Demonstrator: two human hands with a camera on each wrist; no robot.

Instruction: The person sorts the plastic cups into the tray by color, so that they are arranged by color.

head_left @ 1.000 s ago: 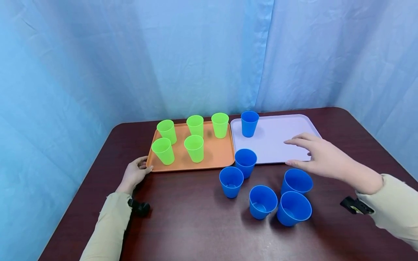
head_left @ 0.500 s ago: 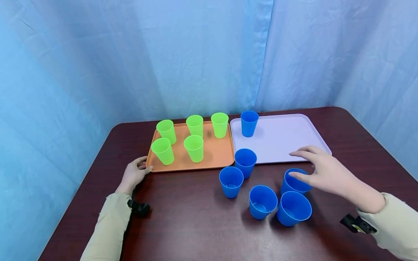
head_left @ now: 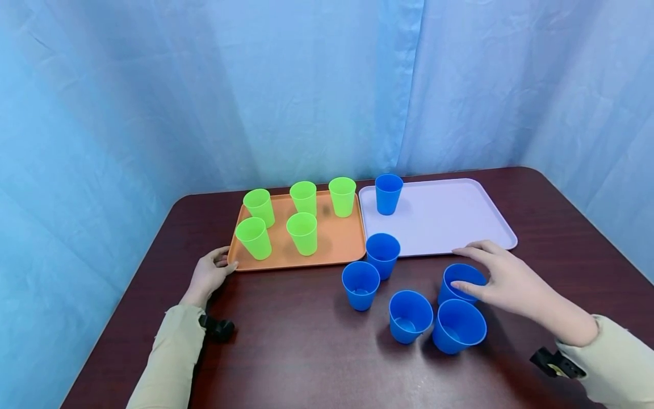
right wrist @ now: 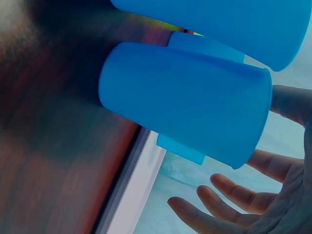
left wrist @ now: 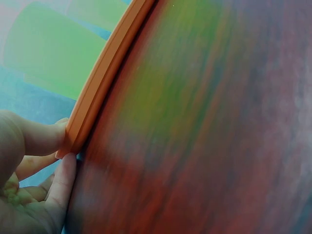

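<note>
Five blue cups stand loose on the counter (head_left: 286, 352) in front of me, and my right hand (head_left: 511, 281) is at the one farthest toward 3 o'clock, the rear right blue cup (head_left: 460, 279). My fingers are spread and relaxed, thumb near its rim, other fingers arched over the far side; the right wrist view shows the wall of that cup (right wrist: 195, 107) just beside my palm, fingers not yet curled round it, so this grip is open. The cup is plain bright blue plastic, tapered, upright, mouth up. At its 6 o'clock, touching or nearly so, sits the front right blue cup (head_left: 458, 326); at 8 o'clock the middle blue cup (head_left: 410, 316). Two more blue cups (head_left: 361, 285) (head_left: 382, 254) stand toward 9 o'clock, the farther one right at the near edge of the white tray (head_left: 460, 221).

That tray lies just beyond my fingertips at 12 o'clock, broad and bare except for a lone blue cup (head_left: 388, 194) in its far left corner. The counter toward 3 o'clock is open up to its edge.

My left hand (head_left: 209, 272) pinches the near left corner of the orange tray (head_left: 337, 244); the left wrist view shows thumb and fingers on the rim (left wrist: 97, 87). Five green cups (head_left: 304, 233) stand on it.
</note>
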